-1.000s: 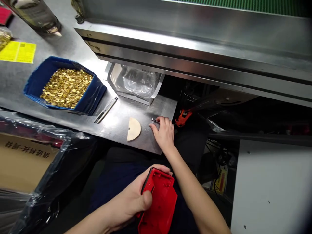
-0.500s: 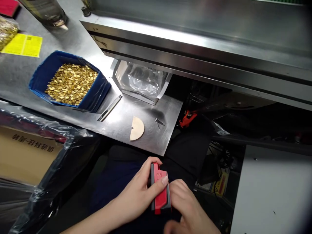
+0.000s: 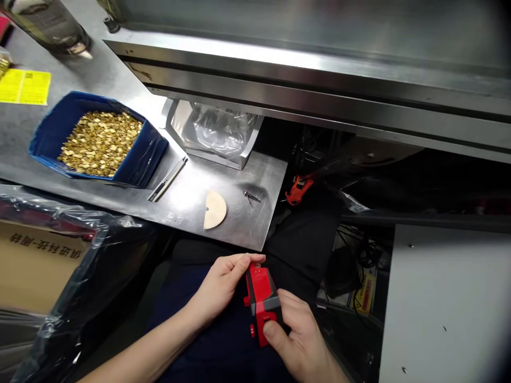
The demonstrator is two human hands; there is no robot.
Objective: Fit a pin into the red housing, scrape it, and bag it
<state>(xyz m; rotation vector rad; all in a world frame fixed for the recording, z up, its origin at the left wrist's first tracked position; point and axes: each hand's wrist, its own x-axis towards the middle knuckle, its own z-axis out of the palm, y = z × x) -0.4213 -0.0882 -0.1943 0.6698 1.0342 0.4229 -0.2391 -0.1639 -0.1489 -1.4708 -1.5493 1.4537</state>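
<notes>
Steel bench (image 3: 243,229) runs across upper L; dark gap and clutter off its R end. Below it, over the lap, we hold a red-and-black part (image 3: 261,290), tilted, outer faces up.

R hand (image 3: 299,330) is wrapped round lower R side, thumb pressed on front nr bottom. L hand (image 3: 221,279) is at upper end, thumb close to fingers; can't tell if it pinches the part or just steadies it.

Progress, as we judge it: part is mid-handling, not set down. Inside faces away, so can't say what's fitted or missing. No separate piece visible in our fingers; small metal tool (image 3: 251,196) lies loose on bench, beside pale half-disc (image 3: 215,210).

Containers: blue bin (image 3: 154,154) has a heap of small gold-coloured bits (image 3: 99,143), well below rim on near L side. Grey tray (image 3: 215,158), partly under metal frame (image 3: 279,96), holds clear plastic bag(s) (image 3: 219,130); contents unclear. Lower L, black plastic w/ brown printed board (image 3: 35,266) inside; depth n/k. Slim knife or pen (image 3: 167,180) btwn bin & half-disc.
</notes>
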